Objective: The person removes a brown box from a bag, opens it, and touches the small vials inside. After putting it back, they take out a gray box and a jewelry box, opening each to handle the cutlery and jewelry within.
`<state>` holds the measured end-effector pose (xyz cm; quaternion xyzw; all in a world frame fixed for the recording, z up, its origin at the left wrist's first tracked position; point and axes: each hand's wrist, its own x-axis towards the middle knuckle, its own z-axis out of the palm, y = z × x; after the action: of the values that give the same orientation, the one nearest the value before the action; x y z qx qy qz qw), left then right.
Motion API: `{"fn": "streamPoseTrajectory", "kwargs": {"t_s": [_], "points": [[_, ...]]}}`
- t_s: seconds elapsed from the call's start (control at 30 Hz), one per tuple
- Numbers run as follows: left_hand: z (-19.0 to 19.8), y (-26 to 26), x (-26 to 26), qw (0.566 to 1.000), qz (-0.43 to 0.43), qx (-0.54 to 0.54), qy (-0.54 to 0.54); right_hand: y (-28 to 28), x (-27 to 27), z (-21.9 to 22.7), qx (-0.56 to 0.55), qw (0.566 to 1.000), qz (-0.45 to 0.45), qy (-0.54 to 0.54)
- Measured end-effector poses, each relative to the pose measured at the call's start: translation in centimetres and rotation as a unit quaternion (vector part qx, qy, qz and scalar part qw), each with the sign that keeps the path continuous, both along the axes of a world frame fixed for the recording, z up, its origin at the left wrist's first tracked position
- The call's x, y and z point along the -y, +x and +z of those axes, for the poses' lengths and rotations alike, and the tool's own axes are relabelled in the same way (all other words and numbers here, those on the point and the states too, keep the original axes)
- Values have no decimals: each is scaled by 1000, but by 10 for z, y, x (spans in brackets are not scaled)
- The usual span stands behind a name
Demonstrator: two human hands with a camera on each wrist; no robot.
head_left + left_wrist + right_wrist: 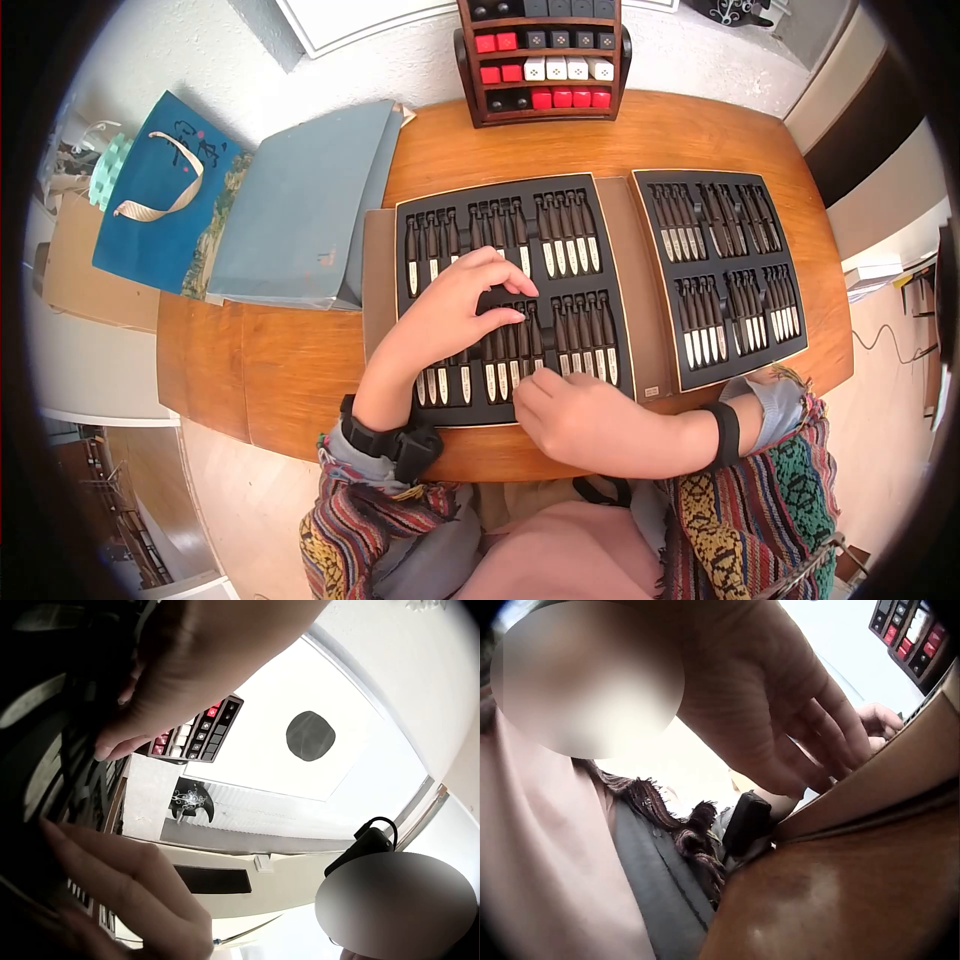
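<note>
On the table lies an open case with two black trays, the nearer being the left tray [590,395]. Rows of slim dark-handled pieces with pale pointed ends [565,250] fill its slots. My left hand [455,305] arches over the left tray's middle, thumb and forefinger apart, thumb tip close to the dark top of one piece [536,335]. At that piece's pale lower end, the bent fingers of my right hand [590,425] pinch close together by the tray's near edge. In the left wrist view, right fingers [127,877] reach toward a pale end [45,776].
The case's right tray [725,270] holds more such pieces. Behind stands a dark wooden rack [545,115] of black, red and white keycap-like cubes. A large grey-blue folder [295,210] and a blue gift bag [150,220] are at the left.
</note>
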<state>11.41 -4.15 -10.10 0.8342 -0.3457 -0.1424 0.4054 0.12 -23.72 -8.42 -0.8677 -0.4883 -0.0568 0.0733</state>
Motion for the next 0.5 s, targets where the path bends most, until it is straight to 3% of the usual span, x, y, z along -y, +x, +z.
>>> {"fn": "streamPoseTrajectory", "kwargs": {"t_s": [0.5], "points": [[6,-11,4,998,3,15,58,-29,4,13,2,992,-34,-118]]}}
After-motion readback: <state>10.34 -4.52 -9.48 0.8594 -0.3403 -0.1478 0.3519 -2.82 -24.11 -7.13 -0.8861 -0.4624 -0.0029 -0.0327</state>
